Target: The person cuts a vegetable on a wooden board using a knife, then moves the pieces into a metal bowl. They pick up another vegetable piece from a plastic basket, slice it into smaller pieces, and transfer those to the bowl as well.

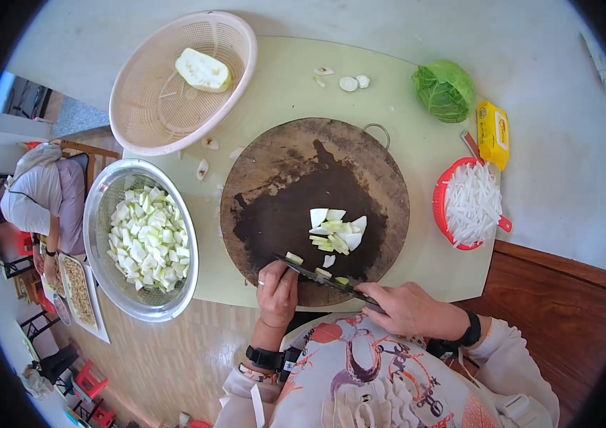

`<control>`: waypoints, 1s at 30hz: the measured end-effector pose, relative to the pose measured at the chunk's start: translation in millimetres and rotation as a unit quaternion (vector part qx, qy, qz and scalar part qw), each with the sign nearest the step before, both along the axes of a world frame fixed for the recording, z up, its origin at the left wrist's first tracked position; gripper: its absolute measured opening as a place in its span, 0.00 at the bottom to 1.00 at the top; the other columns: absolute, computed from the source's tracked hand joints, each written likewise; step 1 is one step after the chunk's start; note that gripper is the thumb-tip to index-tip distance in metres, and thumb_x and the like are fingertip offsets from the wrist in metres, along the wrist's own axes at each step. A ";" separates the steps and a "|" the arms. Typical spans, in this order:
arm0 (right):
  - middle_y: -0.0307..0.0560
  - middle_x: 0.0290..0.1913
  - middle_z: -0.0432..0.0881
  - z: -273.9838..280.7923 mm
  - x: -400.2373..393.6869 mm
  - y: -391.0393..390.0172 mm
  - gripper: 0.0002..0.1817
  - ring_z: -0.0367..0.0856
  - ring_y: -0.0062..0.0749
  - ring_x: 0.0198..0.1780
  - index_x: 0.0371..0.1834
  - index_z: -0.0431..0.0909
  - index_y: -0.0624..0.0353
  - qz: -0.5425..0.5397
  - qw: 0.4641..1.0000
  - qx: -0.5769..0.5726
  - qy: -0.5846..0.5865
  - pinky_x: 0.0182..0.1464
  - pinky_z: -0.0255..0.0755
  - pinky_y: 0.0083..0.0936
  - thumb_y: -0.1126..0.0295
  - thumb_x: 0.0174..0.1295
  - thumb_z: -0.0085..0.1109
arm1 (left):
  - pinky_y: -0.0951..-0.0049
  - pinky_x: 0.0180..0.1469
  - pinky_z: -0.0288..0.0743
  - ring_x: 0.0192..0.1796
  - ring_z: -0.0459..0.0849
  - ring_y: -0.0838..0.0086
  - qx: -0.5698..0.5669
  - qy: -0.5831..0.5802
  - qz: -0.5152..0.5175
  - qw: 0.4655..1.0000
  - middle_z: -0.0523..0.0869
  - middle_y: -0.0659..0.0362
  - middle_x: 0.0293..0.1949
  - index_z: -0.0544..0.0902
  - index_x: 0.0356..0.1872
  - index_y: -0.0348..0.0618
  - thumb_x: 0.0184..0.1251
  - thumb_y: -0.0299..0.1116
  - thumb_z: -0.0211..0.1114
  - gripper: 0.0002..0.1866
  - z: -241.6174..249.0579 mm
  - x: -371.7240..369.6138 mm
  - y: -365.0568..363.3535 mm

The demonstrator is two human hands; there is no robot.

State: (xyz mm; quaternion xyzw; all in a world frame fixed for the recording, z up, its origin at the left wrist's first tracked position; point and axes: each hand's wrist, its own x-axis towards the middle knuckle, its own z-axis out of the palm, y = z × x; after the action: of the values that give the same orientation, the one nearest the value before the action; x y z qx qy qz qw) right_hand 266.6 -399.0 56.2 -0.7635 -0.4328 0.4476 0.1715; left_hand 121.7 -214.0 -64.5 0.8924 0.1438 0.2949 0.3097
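A round, dark-stained wooden board [267, 164] lies in front of me. My right hand [403, 309] is wrapped round the handle of a dark knife [324, 279], whose blade points left over the board's near edge. At the blade's left end, my left hand [277, 289] has its fingers bent and pressed together against the knife. Small pale green pieces [294, 257] lie along the blade. Farther back on the board is a loose pile of cut white and green vegetable pieces [339, 230].
At left stand a metal colander [92, 235] of chopped pieces and a pink basket [128, 107] with a peeled vegetable half [203, 70]. At right are a cabbage [443, 90], a yellow packet [493, 135] and a red colander [440, 207] of white strips. A person [39, 192] sits far left.
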 end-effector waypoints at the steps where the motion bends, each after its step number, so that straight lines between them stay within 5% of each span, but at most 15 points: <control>1: 0.52 0.30 0.83 -1.2 -0.2 -0.5 0.22 0.82 0.47 0.26 0.57 0.67 0.59 0.008 1.000 -0.008 -0.004 0.27 0.75 0.37 0.65 0.61 0.56 | 0.63 0.44 0.75 0.41 0.81 0.56 -0.004 -0.001 -0.002 1.000 0.81 0.50 0.39 0.80 0.30 0.34 0.40 0.13 0.66 0.13 -0.1 0.0 -0.1; 30: 0.60 0.25 0.80 1.9 10.3 17.9 0.21 0.81 0.57 0.28 0.57 0.65 0.61 -0.002 0.997 -0.057 0.052 0.31 0.74 0.46 0.63 0.64 0.52 | 0.69 0.43 0.78 0.42 0.83 0.62 -0.003 0.002 0.002 1.000 0.83 0.53 0.40 0.83 0.34 0.34 0.46 0.16 0.67 0.11 0.4 2.3 1.8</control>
State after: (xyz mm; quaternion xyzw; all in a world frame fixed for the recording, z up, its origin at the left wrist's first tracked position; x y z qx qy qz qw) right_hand 276.9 -381.1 58.1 -0.7489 -0.3952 0.5101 0.1508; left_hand 124.0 -212.2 -64.1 0.8918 0.1475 0.2933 0.3113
